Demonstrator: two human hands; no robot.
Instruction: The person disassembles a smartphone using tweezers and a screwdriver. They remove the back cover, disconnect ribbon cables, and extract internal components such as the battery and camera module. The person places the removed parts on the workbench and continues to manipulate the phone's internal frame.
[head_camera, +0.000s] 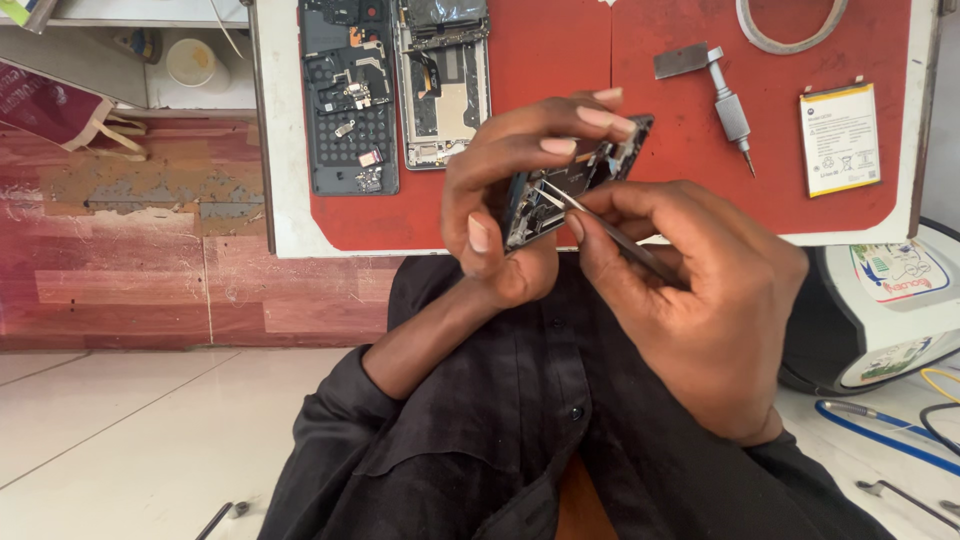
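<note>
Phone frame: an opened dark phone body with bare parts showing inside, held up in the air over the near edge of the red work mat, above the person's lap.
Long axis: it runs on a slant, the upper end up and to the right near the fingertips, the lower end down and to the left by the thumb; the open inner side is turned toward the right hand.
Left hand: closed around the phone frame, fingers curled over the upper edge and far side, thumb pressed along the lower left end; a firm hold.
Right hand: pinched narrow on the tweezers, thumb and forefinger close together on the shaft.
Tweezers: thin and metal, pointing up and to the left, their tip inside the open frame; the exact part touched is too small to tell.
On the mat, well apart: a black back cover and a second stripped phone side by side at the far left, a metal screwdriver to the right, and a white flat battery further right.
Beside the mat: a white and black device at the right on the floor, with blue cable near it.
</note>
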